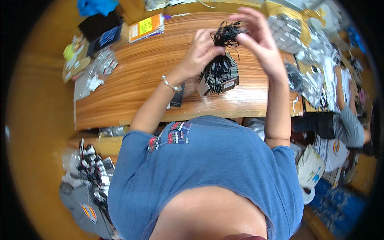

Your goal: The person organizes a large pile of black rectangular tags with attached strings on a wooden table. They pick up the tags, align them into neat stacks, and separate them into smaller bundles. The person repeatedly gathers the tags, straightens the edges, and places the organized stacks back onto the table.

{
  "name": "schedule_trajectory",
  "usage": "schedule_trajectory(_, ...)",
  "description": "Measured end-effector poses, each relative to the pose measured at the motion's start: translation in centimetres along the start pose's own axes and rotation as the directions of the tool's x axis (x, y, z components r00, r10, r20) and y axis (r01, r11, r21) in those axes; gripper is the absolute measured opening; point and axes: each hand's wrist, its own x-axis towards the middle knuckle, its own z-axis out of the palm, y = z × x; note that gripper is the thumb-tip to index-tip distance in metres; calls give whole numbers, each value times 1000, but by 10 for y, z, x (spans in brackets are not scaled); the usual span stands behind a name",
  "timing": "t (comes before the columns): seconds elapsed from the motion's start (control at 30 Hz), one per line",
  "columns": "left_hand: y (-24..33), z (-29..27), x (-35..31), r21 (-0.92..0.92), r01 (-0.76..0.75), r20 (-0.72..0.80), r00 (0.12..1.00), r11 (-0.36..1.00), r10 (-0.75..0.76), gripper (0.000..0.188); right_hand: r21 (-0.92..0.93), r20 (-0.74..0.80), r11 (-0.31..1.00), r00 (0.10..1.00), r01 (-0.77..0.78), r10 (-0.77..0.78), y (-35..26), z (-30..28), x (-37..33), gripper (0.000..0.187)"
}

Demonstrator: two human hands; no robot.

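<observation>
A thick bunch of black hang tags (231, 69) hangs fanned out above the wooden table, some edges and a pale label showing. Their black strings (227, 33) are gathered together, with loose loops sticking up at the top. My left hand (201, 51) is closed round the gathered strings, its thumb across them. To the right, my right hand (262, 44) has its fingers apart and curved. Its thumb tip is beside the string loops; whether it touches them I cannot tell. On the table near my left wrist lies a flat black card (178, 96).
At the far left of the table (132, 80) are orange-covered papers (147, 28), a dark open box (105, 35) and clear plastic bags (105, 64). Wrapped packs (285, 34) stand at the back right. Another person (348, 124) is at the right, near more plastic bags.
</observation>
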Motion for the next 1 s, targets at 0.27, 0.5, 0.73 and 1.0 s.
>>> schedule_trajectory(0.27, 118, -80, -8, 182, 177, -555, 831, 967, -48, 18, 231, -158, 957, 964, -174, 213, 47, -33, -8, 38)
schedule_trajectory(0.5, 178, -112, -105, 547, 492, -769, 614, 678, 175, 11, 313, 47, 822, 872, -475, 486, 122, 5, -43, 35)
schedule_trajectory(0.73, 216, -117, -263, 307, 687, -923, 384, 659, 30, 28, 316, 318, 773, 829, -551, 460, 138, 72, -46, 26)
schedule_trajectory(1.0, 241, -157, -483, -131, 640, -985, -170, 757, -26, 35, 195, 351, 769, 776, -608, 524, 141, 147, -42, 21)
